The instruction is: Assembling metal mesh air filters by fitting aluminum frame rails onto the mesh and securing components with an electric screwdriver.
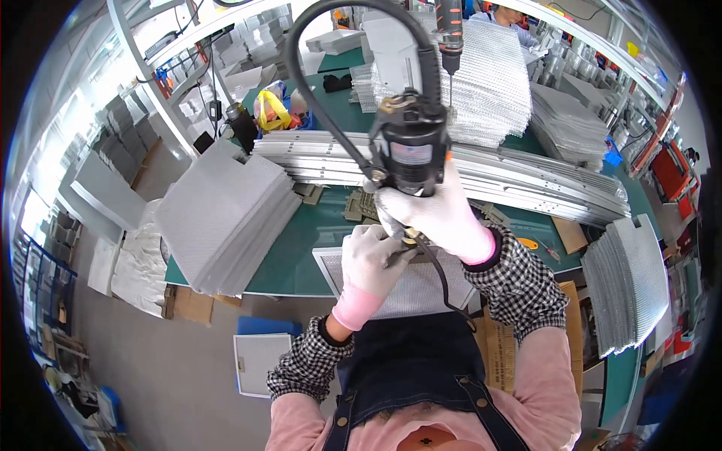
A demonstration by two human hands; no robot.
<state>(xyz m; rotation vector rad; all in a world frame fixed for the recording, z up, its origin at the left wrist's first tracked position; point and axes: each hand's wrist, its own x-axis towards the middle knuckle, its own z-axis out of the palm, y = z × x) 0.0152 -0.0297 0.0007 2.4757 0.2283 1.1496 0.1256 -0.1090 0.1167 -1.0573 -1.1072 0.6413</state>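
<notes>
1. Near right, beside the dark apron [414,361], one brown carton [499,346] bears dark print.
2. In the middle, at the near edge of the green table [295,255], lies one silver-framed mesh panel [410,299].
3. Over that panel are two gloved hands. The left hand's [372,259] fingers are bunched together; I cannot tell whether they pinch anything. The right hand [436,214] is wrapped around one upright black power tool [410,154], whose single pale label is too small to read.
4. To left and right stand two mesh stacks, one left [222,218], one right [624,282]; green tabletop separates the left one from the panel.
5. Farther, long silver profiles [526,180] bound the working room.
6. Far off hangs one orange-and-black driver [450,37].
</notes>
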